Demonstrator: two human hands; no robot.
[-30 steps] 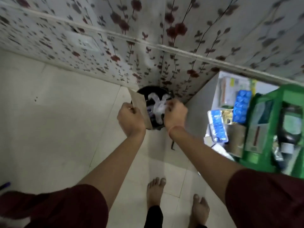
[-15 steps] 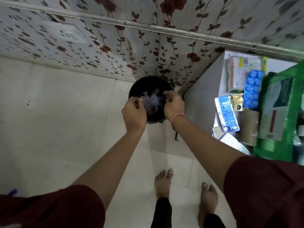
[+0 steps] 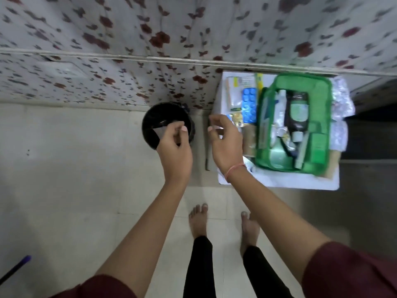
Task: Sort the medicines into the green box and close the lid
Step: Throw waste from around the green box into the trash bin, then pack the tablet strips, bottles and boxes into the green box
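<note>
The green box (image 3: 324, 117) stands open on a small white table (image 3: 279, 182) at the right. Inside it lie a dark bottle (image 3: 297, 114) and several packets. A blue blister pack (image 3: 249, 106) and a pale carton (image 3: 237, 91) lie on the table just left of the box. My left hand (image 3: 175, 150) hovers over a black bin (image 3: 150, 119) on the floor, pinching a small grey piece of card (image 3: 160, 132). My right hand (image 3: 226, 144) is beside the table's left edge, fingers apart and empty.
Silver blister strips (image 3: 342, 100) lie to the right of the box. A flower-patterned wall (image 3: 129, 39) runs behind the bin and table. My bare feet (image 3: 198, 220) stand on the pale tiled floor. A purple stick (image 3: 15, 269) pokes in at lower left.
The clear plastic wrapper held by both hands over the bin is gone from them. My right hand has moved right toward the table and opened. The view has swung right, showing the whole green box.
</note>
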